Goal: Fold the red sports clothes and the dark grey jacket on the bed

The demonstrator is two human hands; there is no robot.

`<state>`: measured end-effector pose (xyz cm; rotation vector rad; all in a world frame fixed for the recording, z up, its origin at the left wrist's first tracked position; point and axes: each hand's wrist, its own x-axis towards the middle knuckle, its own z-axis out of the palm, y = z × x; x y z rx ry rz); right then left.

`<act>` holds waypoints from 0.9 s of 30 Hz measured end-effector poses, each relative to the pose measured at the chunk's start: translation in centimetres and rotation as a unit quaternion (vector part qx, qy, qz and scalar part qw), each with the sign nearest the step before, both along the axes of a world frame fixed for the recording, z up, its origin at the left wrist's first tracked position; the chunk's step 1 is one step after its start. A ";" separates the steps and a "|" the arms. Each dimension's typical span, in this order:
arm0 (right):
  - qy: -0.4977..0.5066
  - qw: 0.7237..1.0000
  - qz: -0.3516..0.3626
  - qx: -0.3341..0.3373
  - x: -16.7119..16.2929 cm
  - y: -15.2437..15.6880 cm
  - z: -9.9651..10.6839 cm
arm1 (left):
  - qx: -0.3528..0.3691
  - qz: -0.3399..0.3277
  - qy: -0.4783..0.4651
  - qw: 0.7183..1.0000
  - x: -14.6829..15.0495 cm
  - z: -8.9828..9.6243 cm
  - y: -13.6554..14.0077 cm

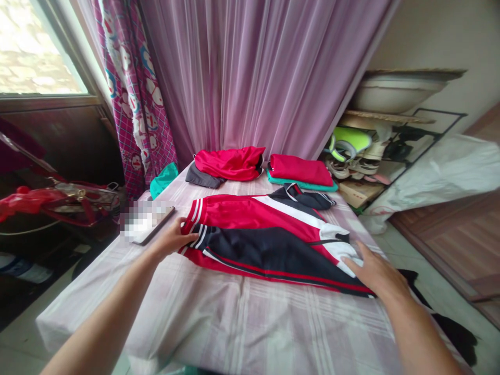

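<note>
A red, white and navy track jacket [242,213] lies lengthwise across the bed, with its white collar toward the right. One navy sleeve [258,247] is folded along the front, its striped cuff beside the striped hem. At that hem and cuff end, my left hand [177,237] is closed, thumb on top of the cloth. My right hand [375,271] rests at the white collar end, thumb and fingers apart, touching the fabric. The other sleeve [308,198] is bunched on the far side.
Behind the jacket lie a loosely piled red garment [230,162] and a folded red garment [300,171] on a teal one. A phone [156,225] lies at the left. Purple curtains [250,73] hang behind; a cluttered rack [390,125] stands right.
</note>
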<state>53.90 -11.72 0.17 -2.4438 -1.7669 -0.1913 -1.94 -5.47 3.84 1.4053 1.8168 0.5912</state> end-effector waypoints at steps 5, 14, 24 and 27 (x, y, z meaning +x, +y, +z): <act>-0.019 0.998 0.050 0.039 -3.0 2.8 2.7 | 0.044 -0.040 0.170 0.984 -2.5 -0.9 0.5; 0.007 0.993 0.114 -0.031 -11.3 15.5 7.0 | 0.208 -0.191 0.311 0.907 3.3 1.0 4.0; 0.040 0.961 0.268 -0.050 -18.0 24.1 1.2 | 0.226 -0.199 0.334 0.893 8.2 -3.5 12.6; 0.019 0.971 0.235 -0.043 -17.5 25.6 0.7 | 0.269 -0.190 0.321 0.888 7.5 -4.9 12.4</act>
